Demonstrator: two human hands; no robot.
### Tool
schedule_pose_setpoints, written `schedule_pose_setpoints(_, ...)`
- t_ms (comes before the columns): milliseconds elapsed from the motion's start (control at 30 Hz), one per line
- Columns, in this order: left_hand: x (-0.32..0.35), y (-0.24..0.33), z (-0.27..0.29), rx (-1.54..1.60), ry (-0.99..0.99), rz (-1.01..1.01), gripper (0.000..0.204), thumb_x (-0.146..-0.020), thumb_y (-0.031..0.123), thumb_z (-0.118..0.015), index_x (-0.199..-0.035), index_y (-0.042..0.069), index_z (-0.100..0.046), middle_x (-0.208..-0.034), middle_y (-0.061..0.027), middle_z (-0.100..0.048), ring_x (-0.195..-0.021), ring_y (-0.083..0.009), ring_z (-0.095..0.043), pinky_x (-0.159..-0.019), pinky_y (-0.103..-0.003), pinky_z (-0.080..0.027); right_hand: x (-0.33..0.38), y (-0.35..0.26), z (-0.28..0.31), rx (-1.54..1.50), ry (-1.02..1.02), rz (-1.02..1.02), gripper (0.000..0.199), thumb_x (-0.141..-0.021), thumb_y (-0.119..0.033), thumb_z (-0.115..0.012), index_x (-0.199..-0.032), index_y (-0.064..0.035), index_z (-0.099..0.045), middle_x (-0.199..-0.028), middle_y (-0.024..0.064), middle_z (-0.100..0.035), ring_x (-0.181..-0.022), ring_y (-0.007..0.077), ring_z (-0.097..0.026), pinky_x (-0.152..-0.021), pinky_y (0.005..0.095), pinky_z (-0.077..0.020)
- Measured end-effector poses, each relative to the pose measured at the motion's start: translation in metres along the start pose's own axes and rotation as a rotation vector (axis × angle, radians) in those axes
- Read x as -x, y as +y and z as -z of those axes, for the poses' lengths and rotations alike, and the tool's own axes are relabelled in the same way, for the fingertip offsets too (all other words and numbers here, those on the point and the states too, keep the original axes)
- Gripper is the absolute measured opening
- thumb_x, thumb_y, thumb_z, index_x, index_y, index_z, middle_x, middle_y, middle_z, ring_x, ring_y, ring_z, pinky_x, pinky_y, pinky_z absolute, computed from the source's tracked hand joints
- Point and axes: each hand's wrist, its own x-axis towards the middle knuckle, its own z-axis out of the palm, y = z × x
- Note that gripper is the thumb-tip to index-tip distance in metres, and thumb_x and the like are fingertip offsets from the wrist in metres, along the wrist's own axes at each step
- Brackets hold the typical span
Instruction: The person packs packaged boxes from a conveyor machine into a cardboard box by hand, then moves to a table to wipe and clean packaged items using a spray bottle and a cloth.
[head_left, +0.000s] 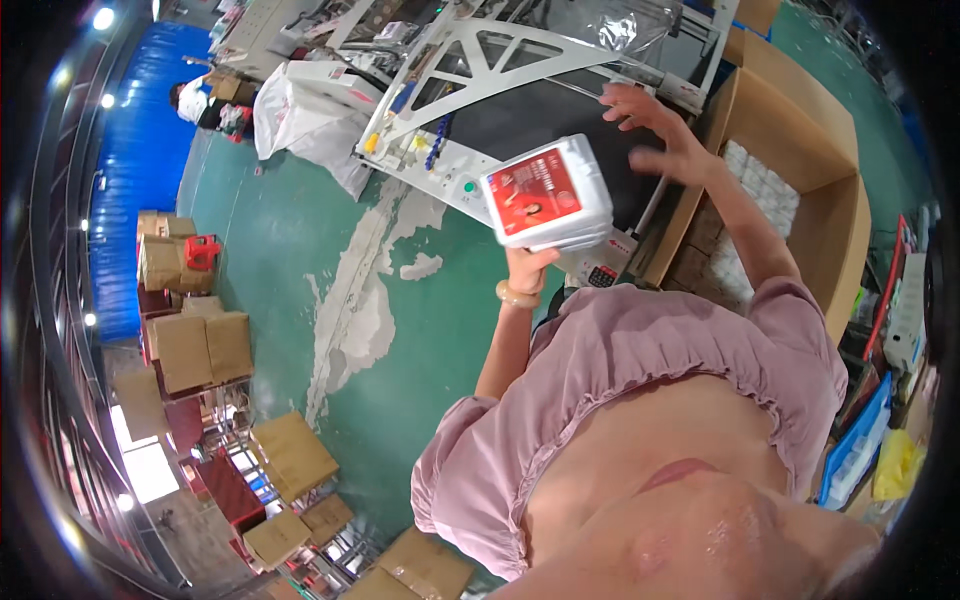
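Note:
My left hand (528,268), with a pale bangle at the wrist, is closed around the lower edge of a stack of white packs (592,218). The top pack has a red printed label and faces up at a tilt. Over the black conveyor belt (535,112) of a machine, my right hand (660,135) is raised with its fingers spread and nothing in them. A gap separates it from the stack. My right forearm crosses above a large open cardboard box (815,125), where rows of white packs (752,195) lie inside.
The machine has a white slotted arm (490,65) and a small control panel (603,275) at its near corner. Stacked cartons (200,350) stand on the left. A white sack (305,115) and another person (195,100) are farther off. Blue and yellow items (900,465) crowd the right.

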Motion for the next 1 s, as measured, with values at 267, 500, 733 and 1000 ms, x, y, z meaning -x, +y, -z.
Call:
schedule_pose_setpoints(267, -0.003, -0.003, -0.013, -0.017, -0.070, 0.024, 0.080, -0.056, 0.009, -0.079, -0.125, 0.001, -0.040, -0.117, -0.0100, -0.053, -0.107, -0.0238, -0.052, -0.094, -0.037, -0.041, -0.007, -0.082, -0.040, 0.432, -0.131, 0.352, 0.077, -0.057, -0.013, -0.076, -0.126, -0.0085, -0.042, -0.135, 0.0186, -0.029, -0.119, 0.0361, -0.038, -0.096, 0.0405, -0.0355)
schedule_pose_setpoints(500, 0.010, 0.000, -0.006, 0.009, -0.048, -0.028, 0.086, -0.056, 0.011, -0.083, -0.128, 0.003, -0.036, -0.114, -0.0070, -0.053, -0.103, -0.0192, -0.054, -0.090, -0.033, -0.043, -0.002, -0.081, -0.036, 0.222, 0.095, 0.413, 0.065, -0.064, -0.012, -0.068, -0.124, -0.0063, -0.044, -0.127, 0.0161, -0.038, -0.113, 0.0276, -0.044, -0.093, 0.0353, -0.0375)
schedule_pose_setpoints(733, 0.026, 0.010, -0.005, 0.069, 0.025, -0.055, 0.083, -0.056, 0.010, -0.082, -0.126, 0.002, -0.038, -0.112, -0.0080, -0.055, -0.103, -0.0193, -0.055, -0.090, -0.033, -0.044, -0.014, 0.047, 0.047, -0.273, 0.934, -0.145, 0.042, -0.090, -0.036, -0.050, -0.111, -0.0001, -0.051, -0.099, 0.0027, -0.057, -0.092, 0.0099, -0.051, -0.083, 0.0246, -0.0391)
schedule_pose_setpoints(1000, 0.052, 0.011, 0.022, -0.018, 0.139, -0.102, 0.081, -0.061, 0.019, -0.078, -0.128, 0.004, -0.036, -0.121, -0.0086, -0.049, -0.112, -0.0234, -0.048, -0.097, -0.038, -0.037, 0.056, 0.219, 0.105, -0.047, 1.211, -0.950, 0.084, -0.071, -0.058, -0.064, -0.115, 0.0114, -0.045, -0.102, 0.0198, -0.057, -0.078, 0.0281, -0.062, -0.053, 0.0339, -0.0531)
